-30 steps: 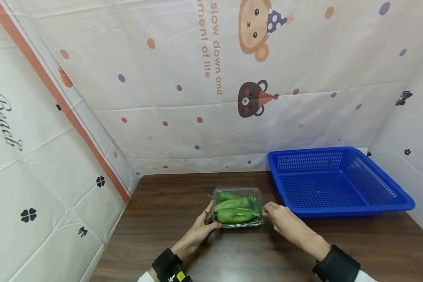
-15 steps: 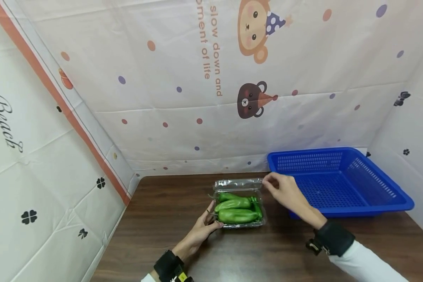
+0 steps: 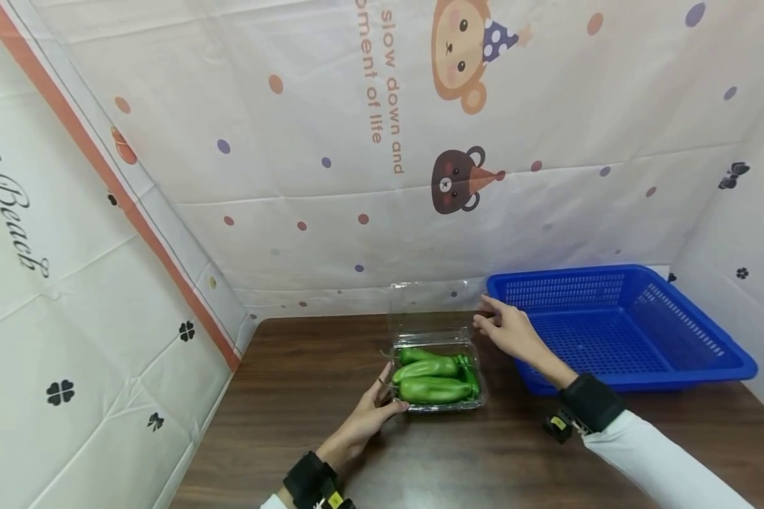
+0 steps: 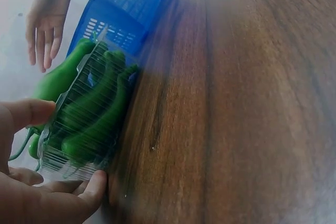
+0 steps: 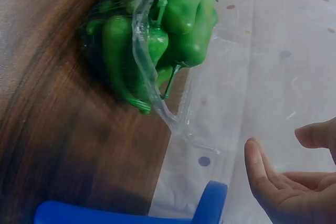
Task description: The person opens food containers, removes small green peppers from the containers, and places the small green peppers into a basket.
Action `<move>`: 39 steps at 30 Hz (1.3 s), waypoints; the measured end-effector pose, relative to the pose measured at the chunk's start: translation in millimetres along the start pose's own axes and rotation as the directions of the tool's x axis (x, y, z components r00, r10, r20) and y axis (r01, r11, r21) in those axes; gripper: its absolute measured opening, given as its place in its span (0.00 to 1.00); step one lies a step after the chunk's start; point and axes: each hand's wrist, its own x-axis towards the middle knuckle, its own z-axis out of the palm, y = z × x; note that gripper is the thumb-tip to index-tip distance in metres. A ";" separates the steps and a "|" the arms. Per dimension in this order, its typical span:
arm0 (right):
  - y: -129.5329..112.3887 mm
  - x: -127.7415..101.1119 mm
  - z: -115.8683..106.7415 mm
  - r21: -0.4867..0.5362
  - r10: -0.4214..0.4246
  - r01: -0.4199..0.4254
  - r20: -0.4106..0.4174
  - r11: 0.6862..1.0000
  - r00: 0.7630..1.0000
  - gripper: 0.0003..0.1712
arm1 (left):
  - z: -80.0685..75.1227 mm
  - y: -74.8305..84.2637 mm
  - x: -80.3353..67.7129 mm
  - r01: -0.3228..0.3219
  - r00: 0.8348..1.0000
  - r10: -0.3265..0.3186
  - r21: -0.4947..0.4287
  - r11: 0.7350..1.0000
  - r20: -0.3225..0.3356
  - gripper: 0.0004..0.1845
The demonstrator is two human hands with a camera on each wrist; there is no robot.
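A blue perforated basket [image 3: 617, 325] sits at the right on the dark wooden table [image 3: 293, 396], backed by white sheeting [image 3: 331, 106] printed with dots, cartoon bears and orange lettering.

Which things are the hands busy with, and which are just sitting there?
Busy with: clear box, its open lid, green peppers, left hand, right hand.

Just sitting there: blue basket, table, cartoon wall cloth.
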 end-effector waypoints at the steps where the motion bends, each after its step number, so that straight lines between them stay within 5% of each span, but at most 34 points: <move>1: 0.4 -1.2 -0.3 -0.001 0.006 -0.006 0.002 1.000 1.000 0.33 | 0.4 -0.4 -0.1 -0.003 1.000 0.003 -0.002 1.000 -0.002 0.50; 12: -2.2 -8.1 -11.8 -0.085 -0.094 0.091 -0.029 0.992 0.995 0.31 | 0.6 -1.6 -0.8 0.024 1.000 -0.024 -0.009 1.000 0.004 0.51; 22: -10.8 -8.7 -16.5 -0.162 -0.151 0.143 -0.037 0.976 0.988 0.28 | 4.5 -2.7 -2.2 -0.020 1.000 0.021 0.055 0.998 -0.009 0.48; 33: -19.4 -7.1 -11.3 -0.223 -0.399 0.364 -0.137 0.904 0.907 0.26 | -1.5 -2.8 -3.5 0.006 1.000 -0.004 0.092 0.996 -0.025 0.42; 39: -24.8 -8.7 -16.0 -0.242 -0.404 0.371 -0.103 0.896 0.909 0.26 | -3.0 -5.7 -2.3 0.010 1.000 -0.009 0.068 0.998 -0.013 0.43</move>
